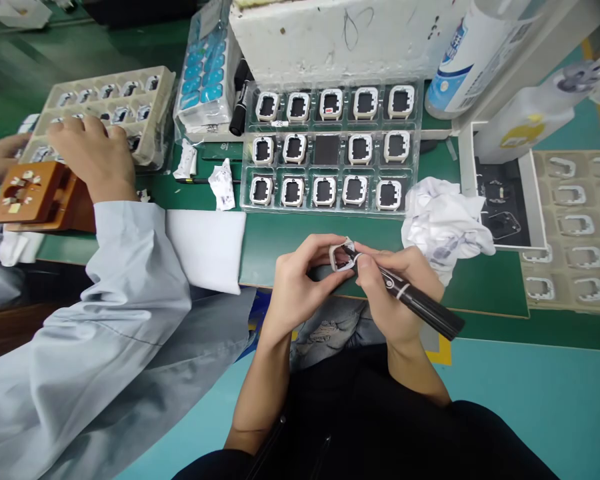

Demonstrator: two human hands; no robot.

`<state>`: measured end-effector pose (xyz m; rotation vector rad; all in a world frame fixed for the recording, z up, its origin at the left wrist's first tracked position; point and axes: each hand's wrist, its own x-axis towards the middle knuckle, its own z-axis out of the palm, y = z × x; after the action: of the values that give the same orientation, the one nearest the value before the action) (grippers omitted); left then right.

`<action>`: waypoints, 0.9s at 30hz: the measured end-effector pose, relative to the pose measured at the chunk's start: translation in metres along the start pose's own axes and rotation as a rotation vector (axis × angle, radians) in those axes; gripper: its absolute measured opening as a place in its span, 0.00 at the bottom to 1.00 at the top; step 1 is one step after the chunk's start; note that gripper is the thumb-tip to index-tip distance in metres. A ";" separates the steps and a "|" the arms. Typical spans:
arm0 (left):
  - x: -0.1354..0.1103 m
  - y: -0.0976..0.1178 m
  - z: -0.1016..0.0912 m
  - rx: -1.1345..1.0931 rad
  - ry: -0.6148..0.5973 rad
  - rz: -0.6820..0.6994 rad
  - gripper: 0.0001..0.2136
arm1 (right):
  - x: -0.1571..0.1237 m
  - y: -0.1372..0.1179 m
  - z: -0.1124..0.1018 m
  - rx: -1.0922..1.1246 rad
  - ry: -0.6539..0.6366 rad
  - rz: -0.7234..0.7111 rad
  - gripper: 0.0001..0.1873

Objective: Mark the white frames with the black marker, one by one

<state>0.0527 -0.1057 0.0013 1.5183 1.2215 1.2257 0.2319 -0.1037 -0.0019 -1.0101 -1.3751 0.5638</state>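
Observation:
Between the thumb and fingers of my left hand (300, 283) is a small white watch-case frame (336, 259), held up over the table's front edge. My right hand (397, 287) grips a black marker pen (420, 305) like a writing tool. Its tip reaches the inner side of the frame; whether it touches I cannot tell. Just beyond my hands lies a clear plastic tray (330, 212) with rows of similar white frames. One pocket (327, 150) in its middle row has no frame in it.
Crumpled white cloth (443, 223) lies right of the tray, near an open-topped box (537, 200) and bottles (525, 123). A beige tray (575, 260) of frames stands far right. At left, a co-worker's hand (97, 157) works over another tray (167, 87); a white foam sheet (207, 247) lies between us.

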 end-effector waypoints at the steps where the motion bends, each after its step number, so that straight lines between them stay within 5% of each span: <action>1: 0.000 0.001 0.000 -0.029 -0.001 -0.014 0.20 | -0.001 0.000 0.000 0.017 0.009 0.004 0.12; 11: 0.004 0.002 -0.004 -0.113 -0.028 -0.114 0.25 | -0.005 0.001 0.000 0.037 0.017 -0.006 0.10; 27: 0.001 -0.002 -0.003 0.008 -0.022 -0.058 0.23 | 0.001 -0.004 0.002 -0.074 0.004 -0.047 0.08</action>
<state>0.0491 -0.1044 -0.0001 1.4885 1.2483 1.1646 0.2294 -0.1044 0.0020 -1.0350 -1.4214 0.4787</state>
